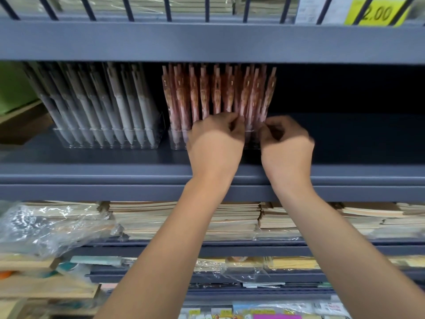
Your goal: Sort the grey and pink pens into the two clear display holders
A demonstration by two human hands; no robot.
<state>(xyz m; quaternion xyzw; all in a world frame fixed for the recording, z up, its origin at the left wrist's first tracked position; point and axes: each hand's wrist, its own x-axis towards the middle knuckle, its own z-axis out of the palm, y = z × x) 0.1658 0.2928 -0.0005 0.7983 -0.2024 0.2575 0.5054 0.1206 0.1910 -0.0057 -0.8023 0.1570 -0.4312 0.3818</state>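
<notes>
My left hand (pixel 216 139) is curled with its fingertips pinching the lower barrels of the pink pens (pixel 216 93). They stand packed upright in the second holder (pixel 178 143), which sits just beside the clear holder (pixel 108 145) of grey pens (pixel 99 104) on the shelf (pixel 92 157). My right hand (pixel 287 141) is curled too, at the row's right end, but it is blurred and I cannot tell whether it grips a pen or only steadies the row. The sorting looks nearly finished, so the main risk now is undoing it. The pink row leans and fans at the right, and if I tug one pen its neighbours may tip over in turn. The second holder looks light, so a sideways push could slide it into the grey one or towards the shelf's front edge. The pen tops reach close under the upper shelf (pixel 207 40), so a pen lifted straight up may catch there.
</notes>
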